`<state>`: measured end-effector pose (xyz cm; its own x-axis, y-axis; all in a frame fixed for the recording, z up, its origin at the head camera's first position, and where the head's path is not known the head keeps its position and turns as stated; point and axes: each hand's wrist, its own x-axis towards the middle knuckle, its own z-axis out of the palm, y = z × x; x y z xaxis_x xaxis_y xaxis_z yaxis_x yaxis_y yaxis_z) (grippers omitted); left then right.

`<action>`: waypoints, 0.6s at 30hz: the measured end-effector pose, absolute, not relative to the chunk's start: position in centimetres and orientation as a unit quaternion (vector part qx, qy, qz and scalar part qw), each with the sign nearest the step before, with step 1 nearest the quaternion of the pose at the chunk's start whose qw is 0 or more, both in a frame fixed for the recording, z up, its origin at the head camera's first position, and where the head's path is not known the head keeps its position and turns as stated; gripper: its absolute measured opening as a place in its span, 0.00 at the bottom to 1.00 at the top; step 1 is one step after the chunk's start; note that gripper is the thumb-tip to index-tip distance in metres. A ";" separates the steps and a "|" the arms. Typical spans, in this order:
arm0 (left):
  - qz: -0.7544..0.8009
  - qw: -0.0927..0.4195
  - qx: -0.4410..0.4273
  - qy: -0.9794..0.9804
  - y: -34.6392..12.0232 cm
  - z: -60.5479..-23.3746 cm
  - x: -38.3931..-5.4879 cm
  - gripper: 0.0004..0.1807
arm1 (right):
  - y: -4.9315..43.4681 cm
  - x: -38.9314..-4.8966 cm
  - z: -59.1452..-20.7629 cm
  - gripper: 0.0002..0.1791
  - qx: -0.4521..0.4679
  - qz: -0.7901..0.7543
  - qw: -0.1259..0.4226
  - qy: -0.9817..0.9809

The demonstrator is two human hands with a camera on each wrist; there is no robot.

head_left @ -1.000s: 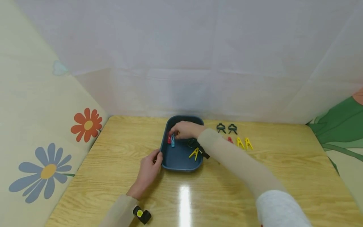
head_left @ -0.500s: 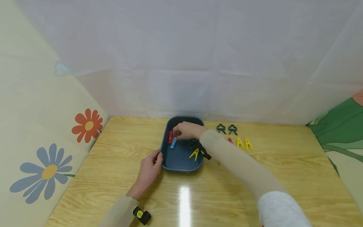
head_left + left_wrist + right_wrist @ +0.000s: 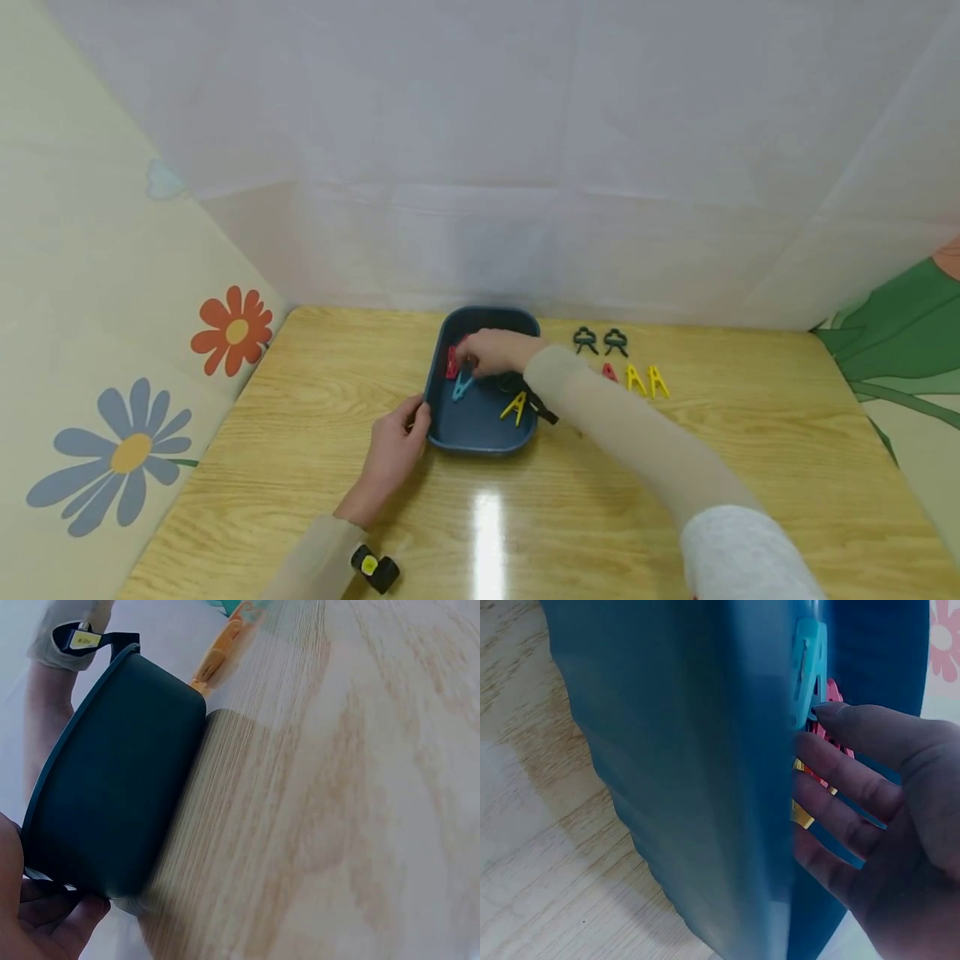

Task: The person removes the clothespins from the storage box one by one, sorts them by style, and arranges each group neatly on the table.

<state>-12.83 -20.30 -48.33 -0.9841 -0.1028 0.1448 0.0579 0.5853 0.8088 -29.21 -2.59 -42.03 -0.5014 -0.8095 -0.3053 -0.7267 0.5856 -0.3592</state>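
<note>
A dark blue plastic tray (image 3: 480, 435) stands on the wooden table. My left hand (image 3: 397, 437) grips its left side, thumb at the rim and fingers below it in the left wrist view. My right hand (image 3: 497, 350) reaches inside, fingers loosely extended. Right beside its thumb tip is a light blue clothespin (image 3: 808, 671); from the head it lies turned on the tray floor. Red clothespins (image 3: 452, 363) lie by the left wall at the fingertips, partly hidden by the hand. A yellow clothespin (image 3: 515, 408) rests at the tray's right side.
Right of the tray, two dark clips (image 3: 600, 340) lie at the back. Nearer are a red clothespin (image 3: 609, 372), partly behind the right sleeve, and two yellow clothespins (image 3: 646, 381). A white cloth wall (image 3: 420, 250) rises behind the table.
The light blue clothespin has turned and shifted slightly towards the front of the tray. My right hand has changed its finger pose over the red clothespins. My left hand stays at the rim.
</note>
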 end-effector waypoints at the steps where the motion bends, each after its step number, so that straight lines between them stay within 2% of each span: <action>1: -0.455 0.089 0.013 -0.886 -20.3 -48.3 -12.9 0.18 | -2.7 -29.1 -42.1 0.16 -0.450 -0.086 0.225 0.860; 4: -0.455 0.090 0.012 -0.886 -20.3 -48.4 -12.9 0.18 | -2.9 -29.0 -42.3 0.18 -0.452 -0.070 0.225 0.860; 12: -0.454 0.093 0.011 -0.886 -20.3 -48.5 -13.0 0.18 | -2.8 -28.6 -42.3 0.13 -0.425 -0.043 0.229 0.875; 18: -0.453 0.087 0.013 -0.887 -20.3 -48.5 -12.9 0.18 | -2.9 -28.4 -42.7 0.14 -0.416 -0.041 0.238 0.877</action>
